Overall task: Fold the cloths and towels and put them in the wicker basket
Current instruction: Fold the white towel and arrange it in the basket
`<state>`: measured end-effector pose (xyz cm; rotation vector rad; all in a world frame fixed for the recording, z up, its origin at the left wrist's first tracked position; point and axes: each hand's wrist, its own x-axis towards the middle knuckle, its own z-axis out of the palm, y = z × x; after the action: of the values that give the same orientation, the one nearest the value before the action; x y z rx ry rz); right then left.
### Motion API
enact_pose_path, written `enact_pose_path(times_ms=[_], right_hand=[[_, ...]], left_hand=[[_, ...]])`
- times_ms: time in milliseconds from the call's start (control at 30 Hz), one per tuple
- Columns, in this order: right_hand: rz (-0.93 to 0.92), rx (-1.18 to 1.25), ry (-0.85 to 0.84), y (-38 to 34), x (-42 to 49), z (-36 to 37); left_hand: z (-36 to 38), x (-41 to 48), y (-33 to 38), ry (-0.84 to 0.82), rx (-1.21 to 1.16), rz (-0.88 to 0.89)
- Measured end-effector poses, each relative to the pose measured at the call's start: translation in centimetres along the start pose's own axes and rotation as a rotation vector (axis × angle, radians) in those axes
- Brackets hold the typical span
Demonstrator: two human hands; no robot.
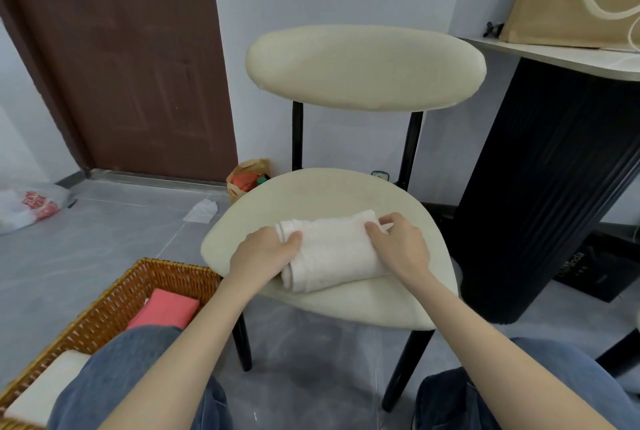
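- While one folded towel (332,249) lies on the chair (311,194), left hand (266,249) grips its left end, right hand (401,246) pinches its right.
- Basket (114,294) holds two cloths: pink cloth (166,308), white cloth (52,384).
- Bag (31,208) lettering unreadable.

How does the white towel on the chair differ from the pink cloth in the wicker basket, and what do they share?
Colour: the white towel is off-white; the pink cloth is coral pink.
Place: the white towel lies on the chair seat; the pink cloth sits in the wicker basket.
Handling: the left hand and right hand hold the white towel's ends; no hand touches the pink cloth.
Both are folded.
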<state>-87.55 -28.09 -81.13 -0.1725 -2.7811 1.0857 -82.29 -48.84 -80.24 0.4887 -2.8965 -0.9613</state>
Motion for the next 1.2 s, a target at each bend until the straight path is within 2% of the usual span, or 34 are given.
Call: enact_pose_path(times_ms=[100, 167, 200, 267, 333, 400, 500, 733, 833, 967, 1067, 1200], right_hand=[[-0.22, -0.13, 0.142, -0.4, -0.2, 0.1], [-0.498, -0.17, 0.244, -1.0, -0.5, 0.3], [-0.625, -0.169, 0.227, -1.4, -0.7, 0.4], [-0.743, -0.21, 0.016, -2.4, -1.7, 0.5], [-0.717, -0.32, -0.201, -2.6, -2.4, 1.1], [-0.654, -0.407, -0.261, -2.3, -2.5, 1.3], [-0.592, -0.435, -0.269, -2.1, -2.5, 1.1], [-0.4, -0.421, -0.324, -1.6, -2.1, 0.5], [-0.267, -0.299, -0.332, -1.6, -2.1, -0.2], [-0.125, -0.134, -0.207, -1.6, -1.7, -0.2], [0.034, -0.023, -0.224, -1.5, -1.1, -0.5], [0.117, -0.064, -0.274, -1.3, -0.4, -0.7]], left_hand=[[-0.4, -1.0, 0.5, 0.171, 0.126, 0.046], [-0.5, -1.3, 0.9, 0.316, 0.146, 0.25], [-0.4, -1.3, 1.2, 0.328, 0.145, 0.381], [0.3, -0.9, 1.7, 0.21, 0.189, 0.539], [1.1, -0.6, 1.9, 0.032, 0.297, 0.52], [1.4, -0.4, 1.8, -0.051, 0.382, 0.47], [1.6, -0.5, 1.5, -0.073, 0.358, 0.436], [1.0, -1.0, 0.2, -0.121, 0.058, 0.341], [0.7, -1.6, 0.4, -0.145, -0.121, 0.202], [0.3, -2.7, 1.4, -0.105, -0.207, -0.014], [0.4, -3.2, 1.8, -0.067, -0.348, -0.085], [0.9, -3.4, 1.6, -0.038, -0.402, -0.107]])
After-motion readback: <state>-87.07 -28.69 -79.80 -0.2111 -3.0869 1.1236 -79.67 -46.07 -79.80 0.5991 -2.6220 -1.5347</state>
